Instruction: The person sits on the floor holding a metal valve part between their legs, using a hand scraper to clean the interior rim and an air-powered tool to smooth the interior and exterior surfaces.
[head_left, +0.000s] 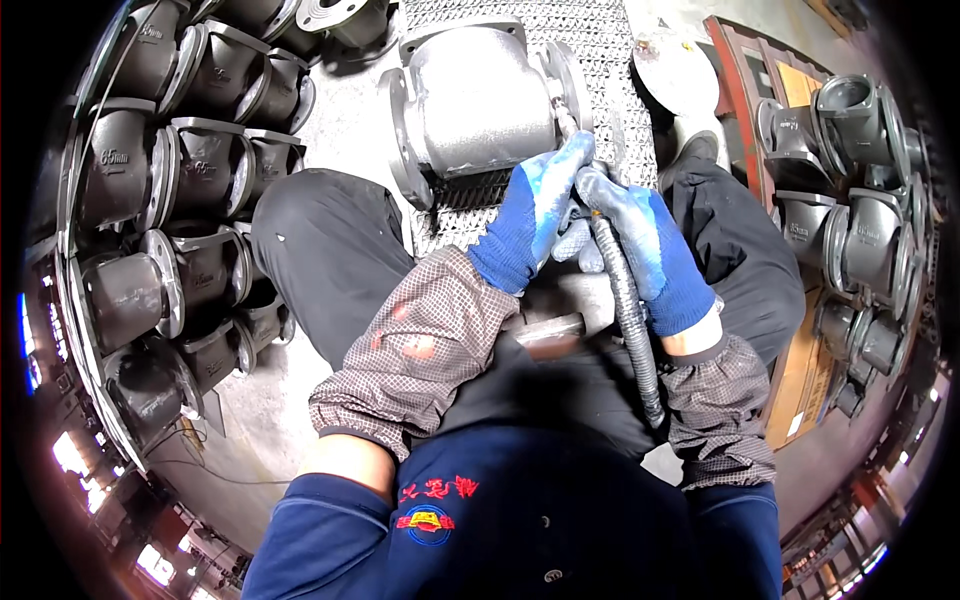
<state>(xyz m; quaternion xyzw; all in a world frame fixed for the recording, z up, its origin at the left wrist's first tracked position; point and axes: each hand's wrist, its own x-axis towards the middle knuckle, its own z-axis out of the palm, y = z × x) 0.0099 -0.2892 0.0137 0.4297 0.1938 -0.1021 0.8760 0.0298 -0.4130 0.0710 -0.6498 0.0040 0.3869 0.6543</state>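
A grey cast-metal valve body with round end flanges lies on its side in front of me. My left hand, in a blue and white glove, is closed round a slim hand grinder, close by the right flange. My right hand, gloved alike, grips the same tool farther back. The grinder's tip points into the gap beside that flange; whether it touches metal I cannot tell. From under my right hand a ribbed hose runs down toward my lap. The gloves hide most of the tool's body.
The casting rests on a patterned metal grating between my knees. Stacked grey castings fill a rack at left. More castings stand at right by a red-brown frame. A round pale object sits beyond my right foot.
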